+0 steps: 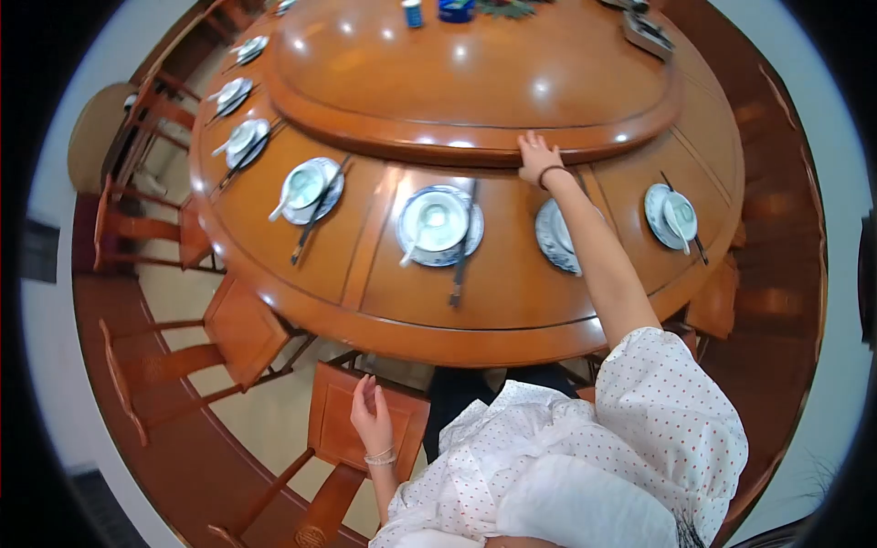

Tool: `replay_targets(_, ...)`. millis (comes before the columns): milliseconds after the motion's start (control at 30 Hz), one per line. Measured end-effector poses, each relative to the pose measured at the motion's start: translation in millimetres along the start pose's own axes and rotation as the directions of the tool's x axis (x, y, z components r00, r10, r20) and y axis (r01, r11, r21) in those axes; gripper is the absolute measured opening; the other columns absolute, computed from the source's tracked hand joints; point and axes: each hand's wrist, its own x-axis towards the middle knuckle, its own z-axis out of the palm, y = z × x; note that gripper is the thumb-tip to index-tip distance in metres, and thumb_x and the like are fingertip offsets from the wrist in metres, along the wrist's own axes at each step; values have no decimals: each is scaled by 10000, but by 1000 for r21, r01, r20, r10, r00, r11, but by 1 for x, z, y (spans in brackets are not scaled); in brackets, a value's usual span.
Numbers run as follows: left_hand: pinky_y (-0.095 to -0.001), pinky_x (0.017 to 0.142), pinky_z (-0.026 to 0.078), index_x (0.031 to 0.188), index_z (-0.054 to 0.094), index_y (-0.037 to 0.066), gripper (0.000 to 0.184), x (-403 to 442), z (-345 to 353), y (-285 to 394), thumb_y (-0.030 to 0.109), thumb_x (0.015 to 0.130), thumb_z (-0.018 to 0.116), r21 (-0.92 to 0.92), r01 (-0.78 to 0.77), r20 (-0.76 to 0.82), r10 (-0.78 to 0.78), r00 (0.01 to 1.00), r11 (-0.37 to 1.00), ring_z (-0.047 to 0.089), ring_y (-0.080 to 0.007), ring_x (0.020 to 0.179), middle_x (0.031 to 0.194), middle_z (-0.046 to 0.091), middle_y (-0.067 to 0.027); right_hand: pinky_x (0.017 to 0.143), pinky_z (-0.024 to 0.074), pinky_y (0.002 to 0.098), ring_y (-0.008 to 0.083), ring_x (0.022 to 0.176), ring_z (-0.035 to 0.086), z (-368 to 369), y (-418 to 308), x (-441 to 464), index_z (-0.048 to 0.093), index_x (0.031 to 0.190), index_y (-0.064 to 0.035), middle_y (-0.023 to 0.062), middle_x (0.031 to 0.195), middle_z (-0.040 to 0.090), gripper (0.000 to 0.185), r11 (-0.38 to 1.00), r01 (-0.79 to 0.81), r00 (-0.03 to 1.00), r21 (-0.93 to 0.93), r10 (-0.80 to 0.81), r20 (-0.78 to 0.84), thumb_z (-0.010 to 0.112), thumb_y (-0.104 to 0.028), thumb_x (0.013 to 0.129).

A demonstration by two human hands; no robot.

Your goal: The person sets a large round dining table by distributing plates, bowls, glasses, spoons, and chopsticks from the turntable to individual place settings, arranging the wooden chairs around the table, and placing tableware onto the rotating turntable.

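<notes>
My right hand (541, 157) reaches across the round wooden table (411, 327) and rests on the edge of the raised turntable (438, 91), its fingers spread and nothing in them. Beneath my right forearm, a plate with a bowl (555, 236) is partly hidden. My left hand (372, 411) hangs low in front of a wooden chair (343, 416), fingers loosely apart and holding nothing. In front of me on the table is a place setting with a bowl (436, 222), a white spoon (411, 251) and dark chopsticks (463, 256).
More settings line the table, including a bowl at left (305, 187) and one at right (679, 215). A blue container (455, 10), a blue cup (413, 14) and a metallic object (647, 35) stand on the turntable. Chairs (251, 329) surround the table.
</notes>
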Motion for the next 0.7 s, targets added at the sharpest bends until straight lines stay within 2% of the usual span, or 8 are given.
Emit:
replay_targets(100,-267,707,454,959,579,-33,173,-2,53,34,67,852,488,15,-66,44,66,997,998,578,-163,804,902,615,-112,1011,157,543,289,1278,231,-18,56,-16,283,1309,-81,138,1392,219,606,997,35,993,63,-42,113,501,-224,762)
replay_targets(233,-262,674,454,842,608,-47,162,-10,157,89,59,850,486,-41,-112,94,116,989,993,582,-157,740,816,623,-107,1013,149,534,275,1246,296,-27,170,-73,322,1289,-95,146,1325,344,510,902,332,927,278,-257,-273,464,-211,814)
replay_targets(300,-262,640,455,797,613,-52,175,-17,221,126,56,847,484,-174,-147,139,172,975,974,579,-154,684,754,618,-109,1008,206,488,278,1210,352,-37,240,-111,366,1260,-81,139,1275,414,489,842,379,893,383,-226,-389,506,-190,805)
replay_targets(367,-259,614,456,781,615,-48,174,-31,279,186,44,841,481,-145,-135,212,164,963,980,580,-159,654,720,612,-109,944,333,365,289,1098,469,-24,314,-140,442,1193,-32,153,1158,514,410,783,357,864,509,-70,-498,521,-105,797)
replay_targets(400,-257,594,457,767,616,-48,174,-39,310,212,43,834,483,-200,-127,236,173,956,972,580,-156,641,702,610,-108,927,356,346,279,1096,474,-27,340,-159,437,1186,-4,174,1151,511,394,671,287,906,684,42,-422,497,-71,802)
replay_targets(467,-250,570,456,782,614,-38,142,-50,375,236,48,821,507,-291,-219,287,303,909,932,578,-152,611,709,622,-108,918,369,344,284,1100,470,-12,394,-184,440,1174,12,184,1154,502,383,717,177,910,674,143,-390,471,-19,793)
replay_targets(567,-284,562,465,1041,495,-22,269,-55,450,274,146,835,531,-202,-124,547,217,808,972,617,-195,640,748,624,-123,943,343,366,312,1110,445,36,439,-202,409,1186,22,194,1175,471,414,708,25,922,706,256,-289,465,-11,777)
replay_targets(700,-332,583,469,1119,416,-19,394,-54,537,256,241,842,518,-51,-20,588,46,807,999,618,-251,655,743,622,-141,965,311,386,349,1147,383,66,442,-200,288,1253,44,250,1209,407,626,742,-88,976,664,196,-90,594,-132,736)
